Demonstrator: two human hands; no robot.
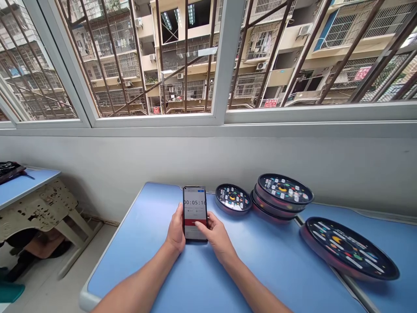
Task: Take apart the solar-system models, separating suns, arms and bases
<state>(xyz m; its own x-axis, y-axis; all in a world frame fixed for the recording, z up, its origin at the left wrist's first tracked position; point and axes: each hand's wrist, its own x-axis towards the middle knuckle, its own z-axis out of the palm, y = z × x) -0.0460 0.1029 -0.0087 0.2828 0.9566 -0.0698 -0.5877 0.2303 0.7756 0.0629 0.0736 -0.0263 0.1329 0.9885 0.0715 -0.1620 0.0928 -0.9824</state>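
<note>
A smartphone (194, 208) stands tilted up between my hands over the blue table, its screen showing large digits like a timer, 00:05:16, and a dark red bar below. My left hand (176, 230) is closed around the phone's left edge. On the other side my right hand (221, 238) grips the right edge, the thumb lying over the screen near the red bar. Behind and to the right sits a round, dark tin-like box (233, 198) with small colourful pictures on top. Beside it rises a stack of similar round boxes (283, 189).
Another round box (352, 248) lies at the right, across the gap between two blue tabletops (130, 256). A white wall and a barred window (153, 121) stand behind. At the left are a second desk (35, 184) with a black bag and part of a person below.
</note>
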